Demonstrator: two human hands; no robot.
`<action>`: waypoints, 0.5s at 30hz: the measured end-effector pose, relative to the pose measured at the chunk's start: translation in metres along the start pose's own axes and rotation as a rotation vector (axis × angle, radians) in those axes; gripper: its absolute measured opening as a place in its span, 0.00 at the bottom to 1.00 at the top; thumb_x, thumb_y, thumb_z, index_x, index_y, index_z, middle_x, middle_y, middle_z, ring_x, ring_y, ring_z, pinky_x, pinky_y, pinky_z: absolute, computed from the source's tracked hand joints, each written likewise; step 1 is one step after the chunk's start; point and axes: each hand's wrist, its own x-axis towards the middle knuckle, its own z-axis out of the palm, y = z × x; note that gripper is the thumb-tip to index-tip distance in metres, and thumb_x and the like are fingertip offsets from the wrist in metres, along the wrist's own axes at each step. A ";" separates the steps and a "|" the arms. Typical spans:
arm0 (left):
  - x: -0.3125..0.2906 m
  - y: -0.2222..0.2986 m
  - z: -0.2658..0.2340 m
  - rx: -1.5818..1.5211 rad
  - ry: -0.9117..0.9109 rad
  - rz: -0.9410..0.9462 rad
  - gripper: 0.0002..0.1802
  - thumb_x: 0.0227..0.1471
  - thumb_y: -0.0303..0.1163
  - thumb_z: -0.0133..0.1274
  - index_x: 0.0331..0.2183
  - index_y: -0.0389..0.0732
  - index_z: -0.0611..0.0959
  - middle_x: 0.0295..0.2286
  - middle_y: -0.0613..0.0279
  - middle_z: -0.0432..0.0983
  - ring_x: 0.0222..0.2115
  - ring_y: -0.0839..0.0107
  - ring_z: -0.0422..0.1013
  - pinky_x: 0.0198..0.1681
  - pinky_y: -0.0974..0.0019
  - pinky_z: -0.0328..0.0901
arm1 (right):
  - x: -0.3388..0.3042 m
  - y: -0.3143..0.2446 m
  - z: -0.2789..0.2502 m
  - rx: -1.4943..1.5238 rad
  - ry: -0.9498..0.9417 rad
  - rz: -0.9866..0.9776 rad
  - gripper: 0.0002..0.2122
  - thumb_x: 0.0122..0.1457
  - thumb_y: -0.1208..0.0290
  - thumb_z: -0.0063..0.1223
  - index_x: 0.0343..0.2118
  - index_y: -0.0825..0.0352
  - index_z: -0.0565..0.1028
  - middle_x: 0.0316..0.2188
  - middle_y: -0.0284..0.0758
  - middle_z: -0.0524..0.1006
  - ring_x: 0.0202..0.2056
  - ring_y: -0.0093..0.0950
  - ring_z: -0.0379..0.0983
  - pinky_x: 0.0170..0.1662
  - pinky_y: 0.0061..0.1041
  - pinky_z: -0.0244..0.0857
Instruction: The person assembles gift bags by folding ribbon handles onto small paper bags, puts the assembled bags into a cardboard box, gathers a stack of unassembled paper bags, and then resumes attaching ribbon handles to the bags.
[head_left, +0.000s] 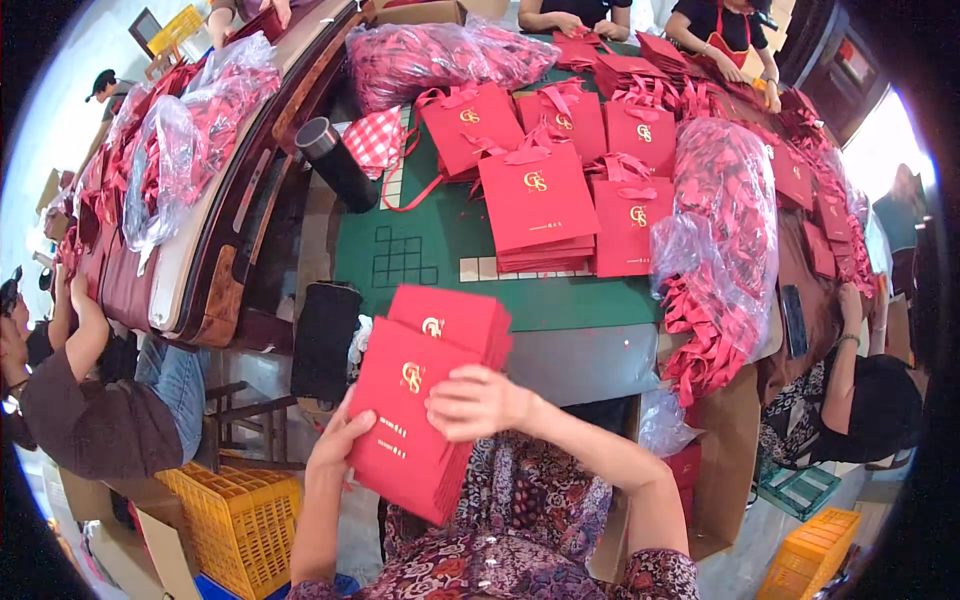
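A thick stack of flat red paper bags (400, 400) with gold emblems is held tilted in front of my body. My left hand (345, 437) grips its lower left edge, thumb on the front face. Across its right side lies my right hand (478, 403), fingers curled over the edge. Another part of the stack (450, 315) sticks out behind, at the top. Beyond, on the green table (400, 255), stand piles of finished red bags (540, 195) with ribbon handles. To their right, a clear plastic sack (715, 220) spills red ribbons.
A dark tumbler (335, 165) stands near the table's left edge. Another ribbon sack (440, 60) lies at the back. A cardboard box (725, 470) is at my right, a yellow crate (240, 520) at lower left. Other people work around the tables; a phone (793, 322) lies at right.
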 end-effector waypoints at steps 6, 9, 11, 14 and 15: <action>0.051 0.013 0.016 0.054 0.016 0.095 0.43 0.53 0.32 0.60 0.65 0.40 0.58 0.57 0.57 0.67 0.56 0.67 0.65 0.60 0.61 0.60 | -0.025 0.048 0.021 0.013 -0.122 0.141 0.10 0.53 0.71 0.54 0.40 0.57 0.76 0.50 0.33 0.75 0.51 0.31 0.72 0.60 0.39 0.62; 0.062 0.014 0.025 0.033 0.046 0.116 0.39 0.55 0.31 0.59 0.64 0.40 0.60 0.56 0.58 0.66 0.56 0.67 0.65 0.59 0.61 0.60 | -0.038 0.054 0.026 0.035 -0.210 0.258 0.12 0.54 0.71 0.51 0.43 0.60 0.74 0.55 0.37 0.72 0.57 0.34 0.67 0.64 0.44 0.56; 0.074 0.005 0.021 0.101 0.056 0.095 0.37 0.56 0.31 0.58 0.63 0.40 0.61 0.57 0.58 0.65 0.55 0.67 0.65 0.59 0.61 0.61 | -0.045 0.049 0.022 0.042 -0.286 0.316 0.16 0.52 0.72 0.54 0.46 0.60 0.74 0.57 0.37 0.70 0.59 0.36 0.66 0.65 0.46 0.54; 0.074 -0.001 0.019 0.071 0.030 0.099 0.38 0.56 0.31 0.57 0.63 0.40 0.60 0.57 0.57 0.65 0.56 0.67 0.65 0.58 0.61 0.61 | -0.046 0.034 0.007 0.091 -0.391 0.433 0.26 0.47 0.75 0.58 0.53 0.60 0.71 0.62 0.37 0.65 0.64 0.39 0.58 0.67 0.47 0.50; 0.076 -0.002 0.017 0.068 0.026 0.104 0.38 0.56 0.31 0.57 0.63 0.40 0.59 0.57 0.57 0.65 0.56 0.67 0.64 0.58 0.61 0.61 | -0.039 0.030 -0.001 0.080 -0.430 0.491 0.27 0.47 0.76 0.59 0.55 0.59 0.70 0.63 0.37 0.63 0.65 0.39 0.57 0.67 0.48 0.50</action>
